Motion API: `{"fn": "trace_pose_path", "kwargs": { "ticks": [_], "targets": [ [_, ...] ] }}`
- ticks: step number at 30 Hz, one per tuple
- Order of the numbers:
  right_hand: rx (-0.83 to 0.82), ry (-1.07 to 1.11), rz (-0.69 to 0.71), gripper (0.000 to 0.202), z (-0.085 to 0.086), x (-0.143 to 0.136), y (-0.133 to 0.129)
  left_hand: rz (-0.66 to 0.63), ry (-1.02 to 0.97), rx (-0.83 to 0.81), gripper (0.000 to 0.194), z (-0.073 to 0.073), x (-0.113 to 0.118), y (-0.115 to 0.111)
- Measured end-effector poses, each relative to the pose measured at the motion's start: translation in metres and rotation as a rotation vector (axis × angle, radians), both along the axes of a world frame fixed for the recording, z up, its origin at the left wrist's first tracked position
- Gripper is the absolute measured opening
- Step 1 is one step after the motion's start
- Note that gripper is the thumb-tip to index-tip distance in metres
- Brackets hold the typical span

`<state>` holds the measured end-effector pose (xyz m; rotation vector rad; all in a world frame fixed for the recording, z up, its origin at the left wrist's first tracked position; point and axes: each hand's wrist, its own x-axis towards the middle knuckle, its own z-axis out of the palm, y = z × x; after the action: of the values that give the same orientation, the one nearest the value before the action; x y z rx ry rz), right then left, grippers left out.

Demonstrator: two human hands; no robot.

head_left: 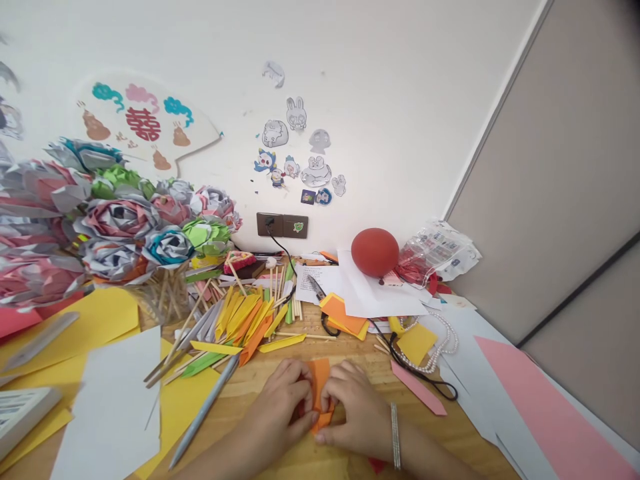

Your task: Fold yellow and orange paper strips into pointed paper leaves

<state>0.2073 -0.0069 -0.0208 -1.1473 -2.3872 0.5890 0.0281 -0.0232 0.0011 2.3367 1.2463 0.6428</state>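
Observation:
Both my hands are on a small piece of orange paper at the front middle of the wooden table. Thumb and curled fingers of my left hand grip its left edge. My right hand, with a beaded bracelet on the wrist, pinches the right side in the same way. The lower part of the paper looks folded, partly hidden by my fingertips. Just beyond lie folded yellow and orange paper strips, and a pink strip lies to the right.
Paper flowers in a clear container crowd the left. A grey pen, white paper and yellow sheets lie left of my hands. Scissors, a red balloon, a black cable and a pearl string are farther back.

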Motion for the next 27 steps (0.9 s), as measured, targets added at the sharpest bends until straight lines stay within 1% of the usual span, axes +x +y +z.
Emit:
{"fn": "trace_pose_path", "kwargs": {
  "ticks": [6, 13, 17, 21, 23, 27],
  "targets": [
    [0.016, 0.01, -0.018, 0.043, -0.002, 0.0, 0.0, -0.016, -0.008, -0.047, 0.017, 0.0, -0.002, 0.0],
    [-0.025, 0.035, 0.012, 0.035, 0.003, 0.001, 0.0, -0.01, 0.014, -0.005, 0.016, -0.003, 0.001, 0.003],
    [-0.017, 0.015, -0.034, 0.039, 0.004, -0.002, -0.002, -0.006, 0.03, 0.002, 0.016, -0.005, 0.001, 0.004],
    [-0.007, 0.006, -0.044, 0.039, 0.001, -0.003, -0.003, -0.009, 0.035, 0.003, 0.018, -0.008, 0.001, 0.004],
    [-0.004, 0.009, -0.056, 0.042, 0.0, 0.0, -0.001, -0.004, 0.044, -0.002, 0.017, -0.009, 0.0, 0.004],
    [-0.028, -0.004, -0.139, 0.045, 0.003, 0.01, 0.009, 0.001, 0.054, -0.011, 0.014, -0.009, -0.001, 0.005]
  ]
}}
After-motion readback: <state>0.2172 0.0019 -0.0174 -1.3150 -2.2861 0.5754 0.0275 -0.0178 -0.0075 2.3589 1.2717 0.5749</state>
